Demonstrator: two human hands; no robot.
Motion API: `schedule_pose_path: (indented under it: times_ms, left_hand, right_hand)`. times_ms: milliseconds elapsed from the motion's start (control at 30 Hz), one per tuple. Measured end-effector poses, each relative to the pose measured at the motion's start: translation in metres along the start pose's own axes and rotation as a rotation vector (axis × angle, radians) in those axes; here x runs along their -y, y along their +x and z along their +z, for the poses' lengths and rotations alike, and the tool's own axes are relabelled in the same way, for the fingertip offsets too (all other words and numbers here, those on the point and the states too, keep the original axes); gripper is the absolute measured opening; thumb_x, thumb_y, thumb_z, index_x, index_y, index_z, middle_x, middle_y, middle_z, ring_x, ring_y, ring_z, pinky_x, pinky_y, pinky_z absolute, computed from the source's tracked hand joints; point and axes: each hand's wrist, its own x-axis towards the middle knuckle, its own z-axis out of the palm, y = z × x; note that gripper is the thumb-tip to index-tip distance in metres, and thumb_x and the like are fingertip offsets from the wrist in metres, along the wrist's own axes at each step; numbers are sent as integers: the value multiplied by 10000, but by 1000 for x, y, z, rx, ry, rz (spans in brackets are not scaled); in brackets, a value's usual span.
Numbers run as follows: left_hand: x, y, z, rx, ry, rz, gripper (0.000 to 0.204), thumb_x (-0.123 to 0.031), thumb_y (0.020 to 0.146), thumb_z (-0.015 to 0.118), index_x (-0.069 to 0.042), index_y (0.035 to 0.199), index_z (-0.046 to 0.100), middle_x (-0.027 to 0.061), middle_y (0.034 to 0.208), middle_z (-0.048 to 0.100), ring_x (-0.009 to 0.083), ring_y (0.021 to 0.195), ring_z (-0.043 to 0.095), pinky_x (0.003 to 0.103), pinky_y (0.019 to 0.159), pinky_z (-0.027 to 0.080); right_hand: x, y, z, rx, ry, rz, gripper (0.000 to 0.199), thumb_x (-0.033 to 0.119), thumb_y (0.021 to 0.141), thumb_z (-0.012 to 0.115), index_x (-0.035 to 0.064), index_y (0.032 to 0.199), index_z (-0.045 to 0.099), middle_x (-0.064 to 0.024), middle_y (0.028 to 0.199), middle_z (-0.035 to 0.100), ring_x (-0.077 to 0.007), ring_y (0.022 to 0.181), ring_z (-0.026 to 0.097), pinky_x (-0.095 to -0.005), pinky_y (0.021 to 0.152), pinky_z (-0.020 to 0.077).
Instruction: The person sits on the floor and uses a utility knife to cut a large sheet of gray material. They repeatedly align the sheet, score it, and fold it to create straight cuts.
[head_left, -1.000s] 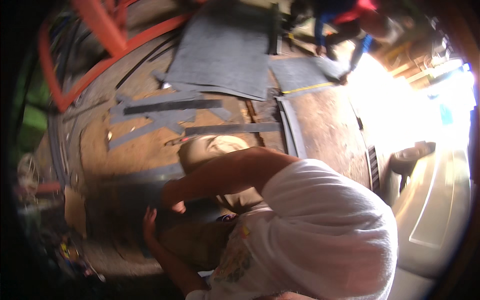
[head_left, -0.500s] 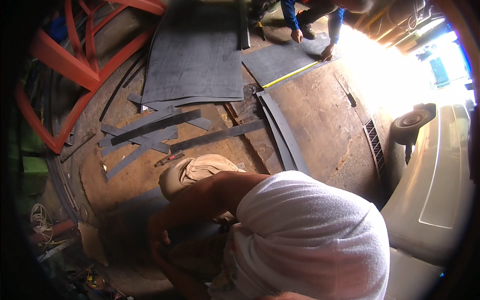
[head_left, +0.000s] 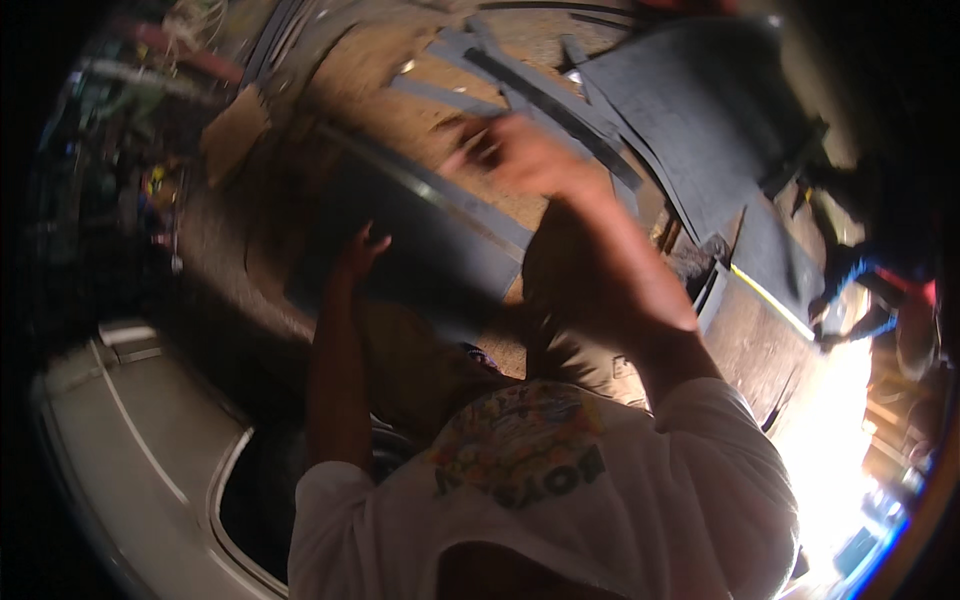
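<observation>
A dark flat sheet lies on the floor in front of my legs, with a long narrow strip along its far side. My left hand is over the sheet, thumb and a finger apart, and nothing shows in it. Raised above the strip, my right hand is smeared by motion. Its fingers look partly curled, and whether they hold anything is not clear. Beyond it, several cut grey strips lie crossed over one another on brown board.
Large dark sheets are at the upper right. A co-worker is at the right by a smaller sheet with a yellow tape measure along its edge. A pale vehicle stands at lower left. Blurred clutter fills the left.
My view has swung round to the left, bringing the vehicle to the lower left. Both arms now reach forward over the dark sheet, where before one arm was bent across my body.
</observation>
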Motion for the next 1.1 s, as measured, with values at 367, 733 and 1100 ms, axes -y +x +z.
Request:
schedule_pose_path:
  times_ms: [367,733,1100]
  left_hand:
    - [-30,43,76,3,106,-90,1073,-639,897,702,-94,1659,179,279,1664,273,425,1543,283,487,1245,297]
    - [-26,45,188,-59,58,-74,1119,-564,891,753,-97,1666,93,344,1676,112,484,1565,151,530,1262,245]
    - [-53,43,214,-46,290,-177,1107,-653,877,709,-123,1669,145,320,1682,137,477,1564,168,535,1250,267]
  right_hand:
    - [-226,-147,-57,405,-709,601,413,386,891,779,81,1150,679,-191,1129,720,-415,1106,668,-495,946,532]
    - [-297,-165,32,168,-815,659,361,293,930,731,44,1186,674,-188,1158,690,-400,1087,671,-526,873,557]
    - [-400,-118,-87,-271,-1275,858,345,328,988,569,129,1247,679,-134,1391,538,-355,1345,465,-574,996,450]
